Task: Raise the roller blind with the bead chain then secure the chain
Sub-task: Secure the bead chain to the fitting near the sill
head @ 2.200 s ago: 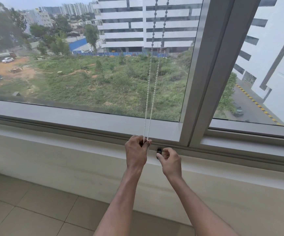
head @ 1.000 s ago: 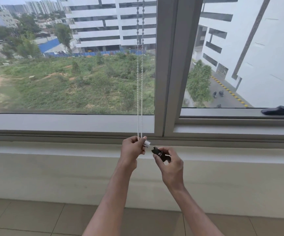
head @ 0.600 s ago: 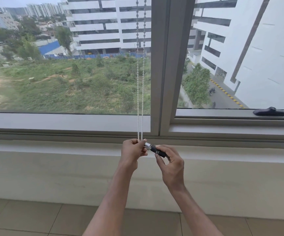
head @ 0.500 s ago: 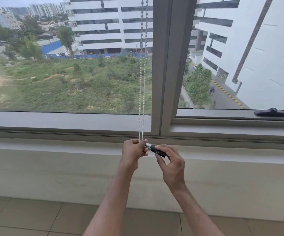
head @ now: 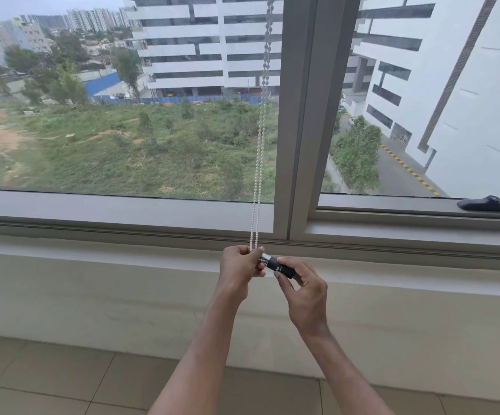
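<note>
left hand (head: pixel 240 269) grip closed on bead chain (head: pixel 260 151) bottom; right hand (head: pixel 304 287) grip pinches small black cylinder (head: pixel 278 266) against it.

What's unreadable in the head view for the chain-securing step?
- Roller blind: out of frame, above the top edge.
- Bead chain lower loop: hidden inside the left hand.
- Black clip: far end covered by right hand; its marking too small.
- Clip-chain engagement: hidden by fingers.

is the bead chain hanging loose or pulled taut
Taut: the bead chain runs in two straight strands down into the closed left hand, no slack loop showing.
</note>
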Demonstrator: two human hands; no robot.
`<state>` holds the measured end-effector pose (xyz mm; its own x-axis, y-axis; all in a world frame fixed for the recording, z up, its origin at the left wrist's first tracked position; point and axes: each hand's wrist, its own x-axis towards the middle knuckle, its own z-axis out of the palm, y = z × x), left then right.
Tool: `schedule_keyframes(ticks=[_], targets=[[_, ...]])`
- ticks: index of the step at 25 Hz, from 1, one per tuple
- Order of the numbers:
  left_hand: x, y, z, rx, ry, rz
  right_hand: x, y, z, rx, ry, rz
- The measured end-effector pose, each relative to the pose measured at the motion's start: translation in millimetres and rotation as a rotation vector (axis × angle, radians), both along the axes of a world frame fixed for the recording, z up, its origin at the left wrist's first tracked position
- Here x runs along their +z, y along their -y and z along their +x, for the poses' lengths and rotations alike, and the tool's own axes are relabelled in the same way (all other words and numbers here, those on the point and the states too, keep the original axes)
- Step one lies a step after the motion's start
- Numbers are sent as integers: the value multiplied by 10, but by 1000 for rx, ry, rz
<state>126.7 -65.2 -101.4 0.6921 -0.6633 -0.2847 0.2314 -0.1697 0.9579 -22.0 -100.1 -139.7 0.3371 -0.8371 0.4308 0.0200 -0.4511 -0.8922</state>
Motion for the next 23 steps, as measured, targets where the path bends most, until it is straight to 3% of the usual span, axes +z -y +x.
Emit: schedule_keyframes(ticks=[14,23], targets=[[-80,72,45,-5,69,-15,-141,27,70,-32,-133,88],[-165,99,-35,-51,209,-24,-156,72,137,5,-250,123]])
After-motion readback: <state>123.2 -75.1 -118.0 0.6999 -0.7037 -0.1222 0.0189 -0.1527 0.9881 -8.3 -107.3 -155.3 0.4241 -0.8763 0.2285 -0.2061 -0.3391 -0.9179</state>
